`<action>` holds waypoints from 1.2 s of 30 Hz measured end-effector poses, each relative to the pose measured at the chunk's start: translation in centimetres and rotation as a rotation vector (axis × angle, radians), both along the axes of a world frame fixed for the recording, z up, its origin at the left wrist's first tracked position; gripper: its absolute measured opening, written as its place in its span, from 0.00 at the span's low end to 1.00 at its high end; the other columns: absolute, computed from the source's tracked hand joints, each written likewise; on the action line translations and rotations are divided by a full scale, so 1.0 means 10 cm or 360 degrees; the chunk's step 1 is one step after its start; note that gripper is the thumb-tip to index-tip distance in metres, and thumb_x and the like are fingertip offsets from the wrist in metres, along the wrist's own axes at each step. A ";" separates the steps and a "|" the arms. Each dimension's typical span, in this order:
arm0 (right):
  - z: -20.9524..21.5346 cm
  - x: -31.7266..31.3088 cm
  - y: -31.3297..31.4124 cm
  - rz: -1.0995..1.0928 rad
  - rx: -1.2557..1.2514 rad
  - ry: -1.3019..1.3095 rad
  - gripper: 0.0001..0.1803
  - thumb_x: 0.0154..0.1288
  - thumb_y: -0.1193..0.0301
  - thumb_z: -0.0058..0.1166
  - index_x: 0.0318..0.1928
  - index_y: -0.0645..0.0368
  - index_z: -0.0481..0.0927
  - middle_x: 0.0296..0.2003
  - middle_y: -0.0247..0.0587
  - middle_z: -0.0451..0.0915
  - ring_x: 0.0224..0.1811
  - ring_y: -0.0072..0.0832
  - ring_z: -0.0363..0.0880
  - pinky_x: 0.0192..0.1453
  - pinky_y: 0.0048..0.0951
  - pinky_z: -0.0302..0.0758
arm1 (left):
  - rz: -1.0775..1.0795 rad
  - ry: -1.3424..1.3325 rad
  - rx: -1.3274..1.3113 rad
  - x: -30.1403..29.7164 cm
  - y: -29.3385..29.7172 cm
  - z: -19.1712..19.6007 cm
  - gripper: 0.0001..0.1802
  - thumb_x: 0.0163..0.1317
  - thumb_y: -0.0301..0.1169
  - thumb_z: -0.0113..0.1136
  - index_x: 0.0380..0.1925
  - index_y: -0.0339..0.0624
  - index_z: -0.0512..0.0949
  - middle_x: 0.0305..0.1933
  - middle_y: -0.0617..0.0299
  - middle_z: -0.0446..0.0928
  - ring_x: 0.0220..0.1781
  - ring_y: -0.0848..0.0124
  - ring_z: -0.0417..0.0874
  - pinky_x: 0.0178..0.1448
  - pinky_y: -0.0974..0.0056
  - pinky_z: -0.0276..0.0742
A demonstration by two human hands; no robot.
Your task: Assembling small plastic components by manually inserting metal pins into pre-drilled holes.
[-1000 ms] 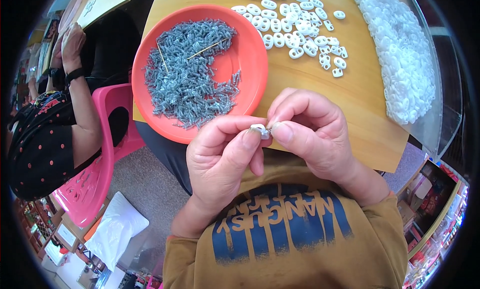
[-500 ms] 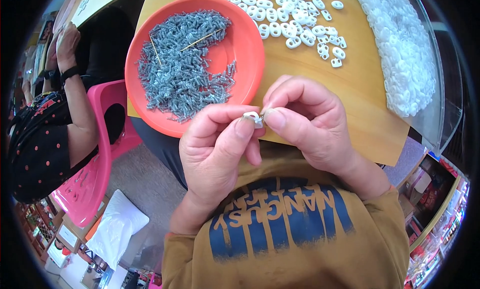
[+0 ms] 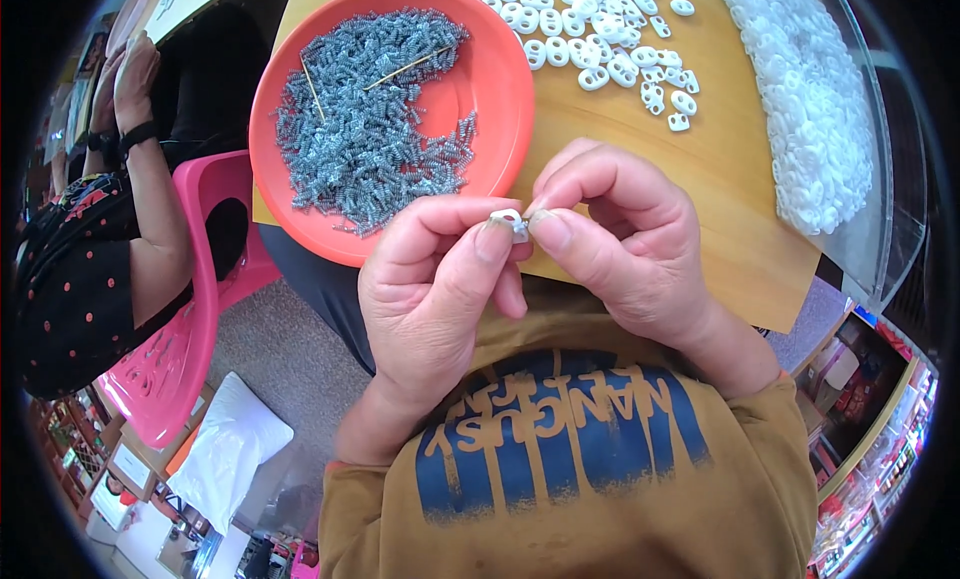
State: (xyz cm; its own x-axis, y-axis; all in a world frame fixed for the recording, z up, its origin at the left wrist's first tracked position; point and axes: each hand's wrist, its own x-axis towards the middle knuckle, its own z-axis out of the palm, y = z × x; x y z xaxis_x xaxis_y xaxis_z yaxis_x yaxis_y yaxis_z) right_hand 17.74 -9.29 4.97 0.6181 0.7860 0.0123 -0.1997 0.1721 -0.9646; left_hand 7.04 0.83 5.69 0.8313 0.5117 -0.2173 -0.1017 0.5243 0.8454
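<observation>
A basin (image 3: 495,129) of springs (image 3: 350,129), two sticks (image 3: 408,68) on top, sits left on the tabletop (image 3: 735,199); loose pieces (image 3: 622,77) lie to its right, a heap (image 3: 805,109) farther right. Before them are the hands (image 3: 420,289), one piece (image 3: 521,237) between.

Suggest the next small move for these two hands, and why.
Probably a gentle push by the right hand against the small white piece while the left hand braces it: the left pinches it, and the right's fingertips are close together at its edge.
</observation>
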 end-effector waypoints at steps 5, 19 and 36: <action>0.01 0.02 0.02 -0.0065 0.0003 -0.0442 0.02 0.53 0.79 0.53 0.28 0.63 0.74 0.25 0.37 0.73 0.28 0.22 0.71 0.33 0.21 0.67 | 0.0047 0.0028 0.0166 -0.01 -0.02 -0.01 0.07 0.60 0.22 0.50 0.38 0.31 0.72 0.31 0.59 0.75 0.21 0.80 0.73 0.25 0.79 0.68; -0.04 0.02 -0.02 0.0021 -0.0041 -0.0481 0.01 0.55 0.78 0.52 0.29 0.63 0.75 0.25 0.36 0.73 0.27 0.21 0.71 0.32 0.21 0.68 | 0.0012 0.0076 0.0381 -0.04 -0.05 -0.01 0.07 0.58 0.20 0.50 0.37 0.31 0.72 0.31 0.58 0.74 0.22 0.80 0.75 0.26 0.79 0.70; 0.05 0.09 -0.11 0.0208 -0.0090 -0.0185 0.05 0.58 0.78 0.48 0.36 0.66 0.73 0.33 0.40 0.72 0.36 0.22 0.69 0.42 0.22 0.66 | -0.0034 0.0023 0.0065 -0.04 -0.03 0.00 0.07 0.60 0.21 0.49 0.38 0.31 0.71 0.31 0.57 0.75 0.24 0.77 0.76 0.28 0.76 0.72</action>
State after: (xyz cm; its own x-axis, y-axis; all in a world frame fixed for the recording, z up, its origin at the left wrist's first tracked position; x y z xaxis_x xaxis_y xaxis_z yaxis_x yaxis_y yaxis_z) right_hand 18.59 -10.35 5.51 0.5076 0.8610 0.0314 -0.1033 0.0970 -0.9899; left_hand 6.68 0.51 5.70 0.8390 0.5026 -0.2085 -0.0786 0.4911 0.8676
